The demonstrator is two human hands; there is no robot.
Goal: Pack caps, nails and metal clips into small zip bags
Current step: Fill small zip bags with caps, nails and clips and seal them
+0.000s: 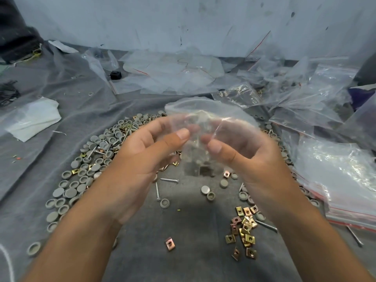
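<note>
A small clear zip bag (200,119) hangs between my hands above the grey cloth. My left hand (142,157) pinches its left side with thumb and fingers. My right hand (250,157) pinches its right side, fingers behind the plastic. The bag is blurred; something small seems to lie at its bottom. Grey round caps (85,174) lie in a wide heap to the left and behind my hands. Brass and copper metal clips (245,228) are piled at the lower right. A few screws (169,180) lie in the middle.
A stack of red-striped zip bags (345,192) sits at the right. More loose clear bags (173,72) litter the back by the wall. A folded white plastic sheet (32,119) lies at the left. A small black object (115,75) sits behind.
</note>
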